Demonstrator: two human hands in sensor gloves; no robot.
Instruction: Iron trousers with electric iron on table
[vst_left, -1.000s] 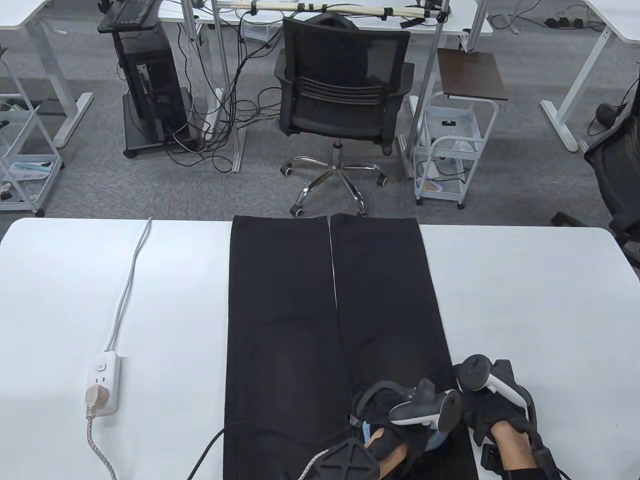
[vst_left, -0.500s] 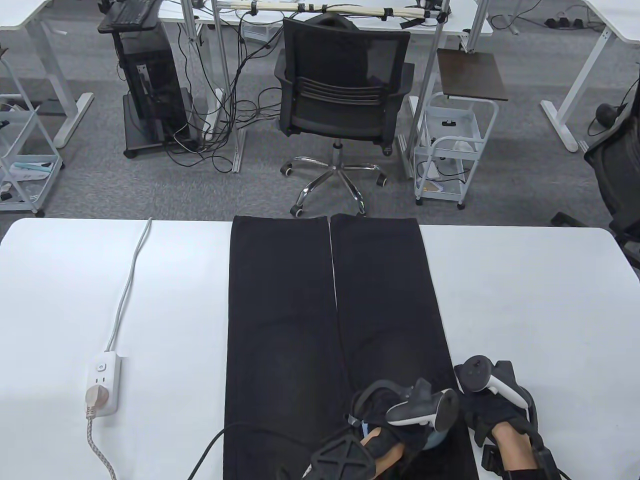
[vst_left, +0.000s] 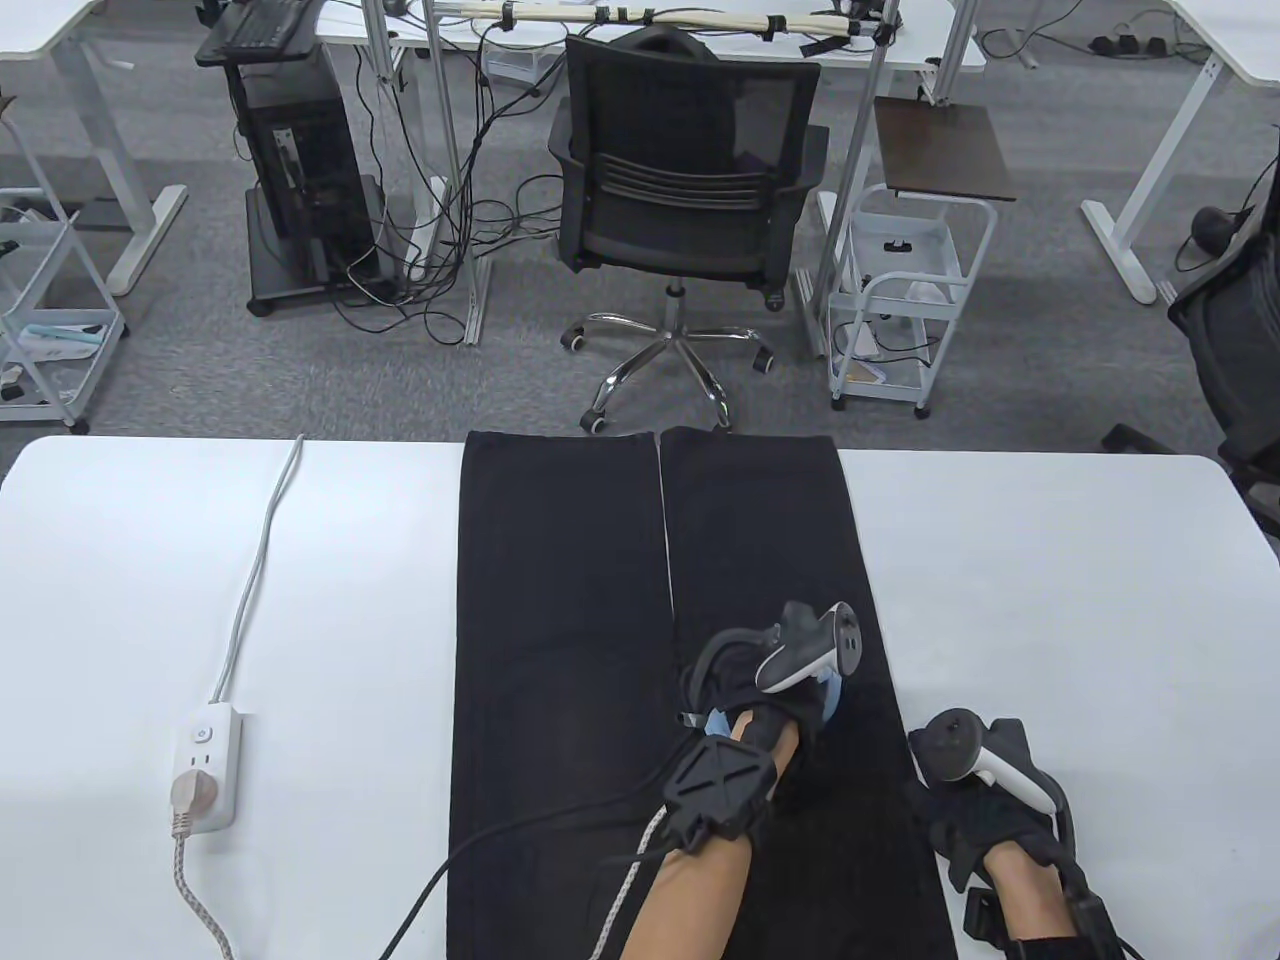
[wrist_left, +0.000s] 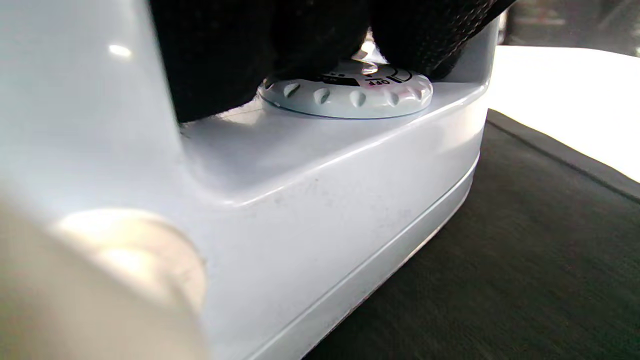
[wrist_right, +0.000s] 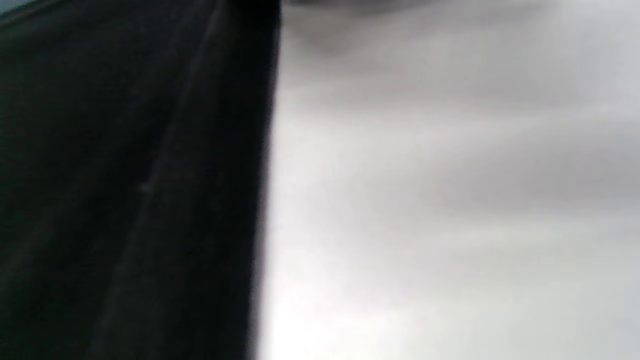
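- The long black fabric trousers (vst_left: 640, 640) lie flat down the middle of the white table (vst_left: 1050, 600), legs side by side with hems at the far edge. We judge they are spread this way so each leg offers one smooth run for pressing.
- The pale blue-white plastic electric iron (wrist_left: 320, 200) sits sole-down on the trousers' right leg, roughly mid-length. In the table view only a sliver of blue shows under the glove.
- Our left hand (vst_left: 770, 690) grips the iron from above, black gloved fingers (wrist_left: 240, 45) wrapped around the handle just over the white ribbed temperature dial (wrist_left: 350, 92). That hold looks suited to pushing the iron along the leg.
- Our right hand (vst_left: 985, 820) rests at the trousers' right edge near the waist end, partly on the table. We take it to be pinning the cloth against drag. We cannot tell whether its fingers lie flat or pinch the fabric, as the tracker covers them.
- A black cable and a braided cord (vst_left: 620, 890) run back along the left forearm. The braided cord (vst_left: 195, 900) from the white power strip (vst_left: 205, 765) leaves the view's bottom edge, so we cannot confirm which cord feeds the iron.
- Hard to read: the dial's setting is mostly covered by fingers, the right wrist view is a blur of dark cloth beside white table, and the waistband is cut off.
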